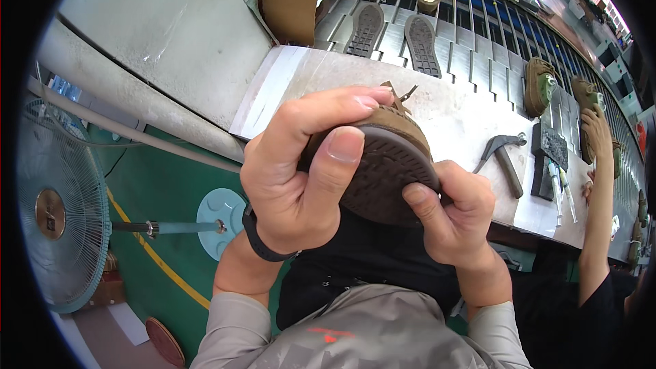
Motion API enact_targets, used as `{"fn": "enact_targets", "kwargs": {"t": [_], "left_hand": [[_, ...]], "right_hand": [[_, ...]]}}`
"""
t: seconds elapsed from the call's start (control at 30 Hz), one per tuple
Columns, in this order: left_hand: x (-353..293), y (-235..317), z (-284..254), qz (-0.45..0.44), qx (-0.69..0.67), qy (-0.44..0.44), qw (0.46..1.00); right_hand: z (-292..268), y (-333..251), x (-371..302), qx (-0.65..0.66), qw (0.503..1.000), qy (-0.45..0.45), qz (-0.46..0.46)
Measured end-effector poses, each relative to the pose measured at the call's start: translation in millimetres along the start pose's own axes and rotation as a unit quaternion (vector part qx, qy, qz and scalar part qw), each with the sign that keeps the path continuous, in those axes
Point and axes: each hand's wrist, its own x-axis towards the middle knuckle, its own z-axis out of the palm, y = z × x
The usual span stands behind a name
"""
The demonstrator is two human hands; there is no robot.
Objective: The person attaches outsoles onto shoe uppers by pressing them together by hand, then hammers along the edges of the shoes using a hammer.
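Observation:
A brown shoe (pixel 389 174) is held up between my two hands, its dark ridged sole turned toward me. My left hand (pixel 304 164) grips one end, thumb pressed near the sole's edge and fingers wrapped over the brown upper. At the other side, my right hand (pixel 454 212) pinches the sole's rim, thumb on the tread and fingers behind. Part of a lace sticks up past my left fingertips. Most of the upper is hidden behind the sole and my fingers.
Beyond the white worktable (pixel 328 75), a slatted conveyor (pixel 478 61) carries loose soles (pixel 421 44) and shoes (pixel 540 87). A hammer (pixel 507 164) lies right, beside a dark block (pixel 549 143) and pens (pixel 555 191). A co-worker's arm (pixel 598 198) reaches toward shoes. A fan (pixel 65 205) stands left.

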Motion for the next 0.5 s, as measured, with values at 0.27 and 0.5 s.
{"fn": "enact_targets", "kwargs": {"t": [0.27, 0.5], "left_hand": [[4, 4, -10, 0.032, 0.078, -0.059, 0.995], [-9, 12, -7, -0.014, 0.084, 0.023, 0.996]], "right_hand": [[2, 0, 1, 0.026, 1.0, -0.01, 0.002], [15, -3, 1, 0.032, 0.999, -0.021, 0.027]]}}
